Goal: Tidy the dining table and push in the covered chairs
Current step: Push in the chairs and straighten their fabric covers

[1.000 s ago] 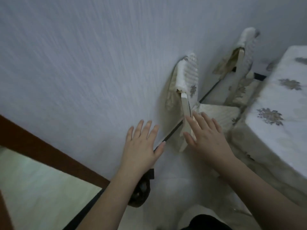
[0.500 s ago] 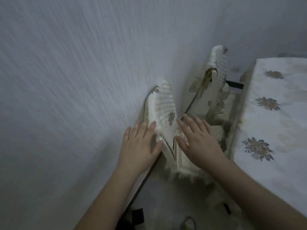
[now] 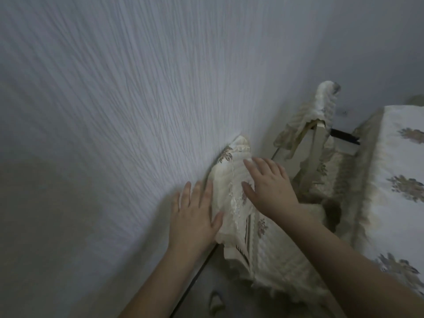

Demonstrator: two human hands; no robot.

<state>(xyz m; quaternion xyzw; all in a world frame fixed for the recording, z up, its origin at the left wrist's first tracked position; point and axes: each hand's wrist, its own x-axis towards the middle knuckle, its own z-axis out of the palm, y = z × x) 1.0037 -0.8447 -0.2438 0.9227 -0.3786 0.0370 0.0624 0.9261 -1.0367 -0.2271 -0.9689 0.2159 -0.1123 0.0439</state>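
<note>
A near chair (image 3: pixel 234 180) in a cream flowered cover stands close against the wall, beside the dining table (image 3: pixel 399 171), which wears a white flowered cloth. My left hand (image 3: pixel 195 216) lies flat with straight fingers against the wall side of the chair's backrest. My right hand (image 3: pixel 268 187) rests flat and spread on the front of the same backrest. A second covered chair (image 3: pixel 321 125) stands farther along the wall, its cover pulled partly off the frame.
A textured white wall (image 3: pixel 114 111) fills the left and top of the view. A narrow strip of floor (image 3: pixel 220 283) runs between wall and chair, with a small dark object (image 3: pixel 215 301) lying on it.
Both hands have moved forward onto the near chair's backrest, one on each side. The view has closed in on the chair, and the brown frame at lower left is gone from view.
</note>
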